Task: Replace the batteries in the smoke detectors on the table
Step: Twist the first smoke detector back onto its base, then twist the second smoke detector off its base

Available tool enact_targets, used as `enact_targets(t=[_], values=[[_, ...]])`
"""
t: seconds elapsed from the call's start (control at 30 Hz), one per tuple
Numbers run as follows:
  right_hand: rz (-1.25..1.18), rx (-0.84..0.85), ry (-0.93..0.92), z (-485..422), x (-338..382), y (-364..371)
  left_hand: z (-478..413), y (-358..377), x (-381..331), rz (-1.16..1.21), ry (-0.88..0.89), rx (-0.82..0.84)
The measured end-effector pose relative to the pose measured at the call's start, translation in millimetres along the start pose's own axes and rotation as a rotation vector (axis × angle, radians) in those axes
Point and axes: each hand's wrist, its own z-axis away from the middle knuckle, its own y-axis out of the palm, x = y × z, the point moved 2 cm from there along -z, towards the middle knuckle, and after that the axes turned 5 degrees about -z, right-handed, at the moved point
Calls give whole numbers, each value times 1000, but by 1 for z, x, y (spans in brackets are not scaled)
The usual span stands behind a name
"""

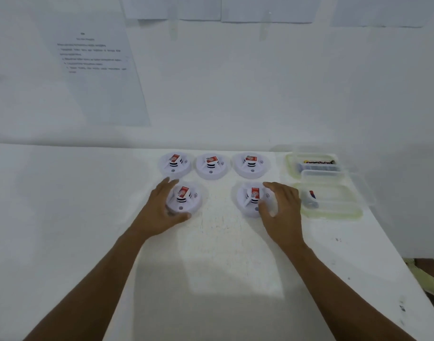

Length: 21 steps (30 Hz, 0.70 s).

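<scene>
Several round white smoke detectors lie on the white table [87, 217], each with a red battery on top. Three form a back row: left detector [174, 164], middle detector [211, 166], right detector [250, 164]. In front are two more. My left hand [161, 210] cups the left side of the front left detector [185, 199], thumb at its near edge. My right hand [281, 207] curves around the right side of the front right detector [250, 200], fingers spread and touching its rim. Neither detector is lifted.
At the right stand two clear plastic containers: the far container [314, 163] holds several batteries, the near container [331, 200] holds one battery [310, 199]. Printed sheets hang on the wall behind. The table's right edge runs diagonally near the containers.
</scene>
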Motion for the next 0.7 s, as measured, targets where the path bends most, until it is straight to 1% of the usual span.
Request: enact_targets(t=[0.03,0.1,0.2,0.3,0.37,0.43,0.47,0.57,0.63,0.7], values=[[-21,-10,1,1,9,5,1,-1,3,49,8,33],[-111,23,3,1,31,20,-2,-3,7,83,31,29],[-206,159,13,1,60,50,-6,-3,11,167,35,14],[-239,296,30,1,79,73,-5,-5,13,229,55,10],[-247,365,-15,3,88,83,-1,-11,10,255,64,12],[-203,418,-69,5,95,88,0,-18,8,303,78,19],[-167,413,-96,5,98,89,1,-21,8,322,88,29],[-77,304,-163,5,106,90,5,-31,5,360,95,40],[-70,249,-134,6,110,87,7,-37,3,397,91,13],[-99,241,-41,6,113,83,9,-41,2,436,98,5]])
